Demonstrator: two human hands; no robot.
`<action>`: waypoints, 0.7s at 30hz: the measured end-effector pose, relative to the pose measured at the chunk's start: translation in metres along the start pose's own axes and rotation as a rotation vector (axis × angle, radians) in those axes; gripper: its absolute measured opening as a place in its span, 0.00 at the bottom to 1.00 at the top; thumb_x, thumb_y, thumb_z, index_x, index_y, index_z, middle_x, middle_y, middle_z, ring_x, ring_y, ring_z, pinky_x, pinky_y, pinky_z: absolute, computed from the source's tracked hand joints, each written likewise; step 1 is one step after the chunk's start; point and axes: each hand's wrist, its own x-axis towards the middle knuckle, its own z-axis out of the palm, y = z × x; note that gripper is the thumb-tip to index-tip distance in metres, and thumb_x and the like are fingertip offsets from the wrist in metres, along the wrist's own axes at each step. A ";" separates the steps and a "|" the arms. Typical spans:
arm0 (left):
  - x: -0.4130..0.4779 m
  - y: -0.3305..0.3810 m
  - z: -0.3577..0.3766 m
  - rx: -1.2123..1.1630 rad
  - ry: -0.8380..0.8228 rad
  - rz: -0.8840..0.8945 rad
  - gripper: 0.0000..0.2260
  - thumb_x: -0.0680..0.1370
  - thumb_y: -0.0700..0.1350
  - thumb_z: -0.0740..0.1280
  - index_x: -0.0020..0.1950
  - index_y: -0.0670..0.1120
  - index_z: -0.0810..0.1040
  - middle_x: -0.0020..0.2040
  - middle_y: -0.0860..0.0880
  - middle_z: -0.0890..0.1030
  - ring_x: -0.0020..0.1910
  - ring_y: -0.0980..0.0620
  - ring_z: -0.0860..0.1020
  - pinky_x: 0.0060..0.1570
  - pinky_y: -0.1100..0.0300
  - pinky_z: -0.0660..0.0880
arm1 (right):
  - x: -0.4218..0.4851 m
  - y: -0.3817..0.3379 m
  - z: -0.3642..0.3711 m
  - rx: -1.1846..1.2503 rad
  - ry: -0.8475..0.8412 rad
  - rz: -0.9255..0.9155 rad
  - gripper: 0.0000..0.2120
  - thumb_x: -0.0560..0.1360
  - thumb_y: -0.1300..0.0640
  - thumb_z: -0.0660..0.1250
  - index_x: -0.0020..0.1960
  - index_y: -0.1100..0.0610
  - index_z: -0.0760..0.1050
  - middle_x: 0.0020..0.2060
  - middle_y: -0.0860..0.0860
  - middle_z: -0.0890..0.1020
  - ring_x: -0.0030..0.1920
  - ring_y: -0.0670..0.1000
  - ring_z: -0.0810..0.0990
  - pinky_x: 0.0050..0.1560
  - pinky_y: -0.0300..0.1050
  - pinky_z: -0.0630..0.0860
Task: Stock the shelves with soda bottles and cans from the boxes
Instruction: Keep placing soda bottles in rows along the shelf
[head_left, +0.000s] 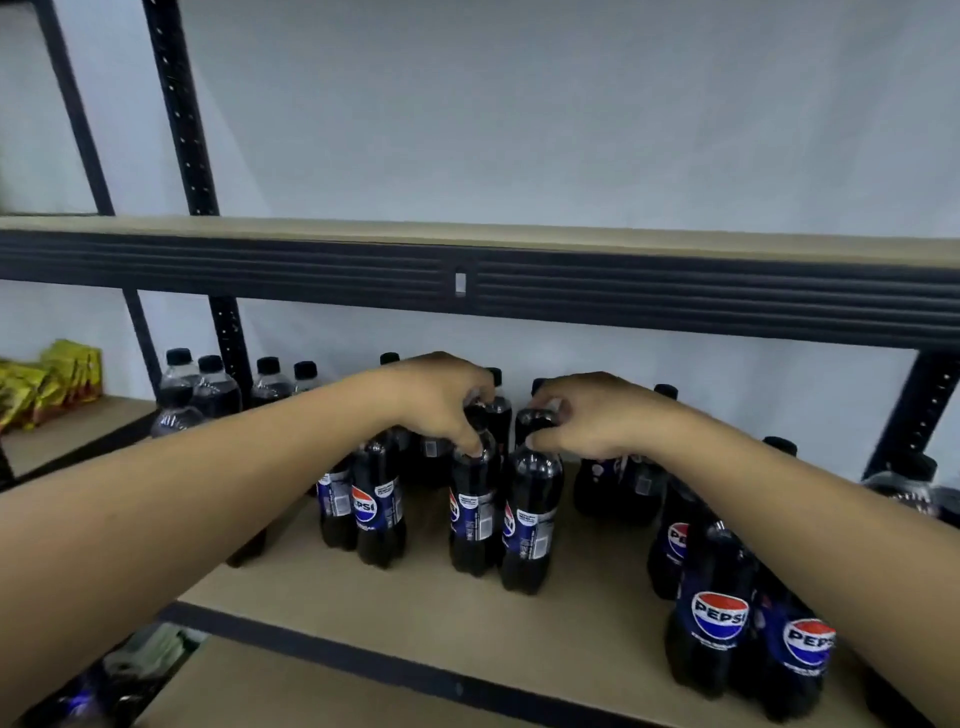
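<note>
Two dark Pepsi bottles stand side by side in the middle of the lower shelf (587, 644). My left hand (441, 400) grips the neck of the left bottle (471, 514) from above. My right hand (587, 415) grips the neck of the right bottle (530, 525) the same way. Both caps are hidden under my fingers. Several more Pepsi bottles stand around them: a pair at the left (376, 506), a group at the back (618, 483), and a cluster at the front right (719, 618).
The upper shelf's dark beam (467, 283) runs just above my hands. Black uprights stand at the left (228, 338) and right (919, 410). Yellow snack packets (52, 382) lie on the neighbouring shelf at far left. Dark-capped bottles (208, 387) stand at the back left.
</note>
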 end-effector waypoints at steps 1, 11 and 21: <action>0.006 -0.004 0.002 -0.007 -0.011 0.020 0.30 0.72 0.57 0.77 0.71 0.52 0.72 0.65 0.51 0.77 0.59 0.49 0.76 0.57 0.55 0.76 | 0.005 -0.003 0.003 -0.033 -0.004 0.024 0.28 0.73 0.35 0.70 0.69 0.45 0.73 0.57 0.47 0.80 0.49 0.49 0.81 0.53 0.47 0.81; 0.026 -0.022 0.030 -0.032 0.080 0.177 0.16 0.78 0.61 0.69 0.58 0.52 0.79 0.47 0.52 0.79 0.45 0.52 0.78 0.47 0.52 0.79 | 0.007 -0.011 0.012 -0.089 0.019 0.047 0.14 0.76 0.42 0.70 0.57 0.48 0.78 0.46 0.46 0.80 0.35 0.46 0.81 0.43 0.44 0.78; -0.002 -0.001 0.048 -0.232 0.244 0.268 0.14 0.77 0.61 0.70 0.55 0.53 0.81 0.42 0.54 0.80 0.41 0.60 0.74 0.41 0.61 0.73 | -0.043 0.008 0.014 0.074 0.031 0.051 0.10 0.78 0.49 0.72 0.58 0.40 0.79 0.43 0.38 0.81 0.40 0.38 0.79 0.52 0.43 0.76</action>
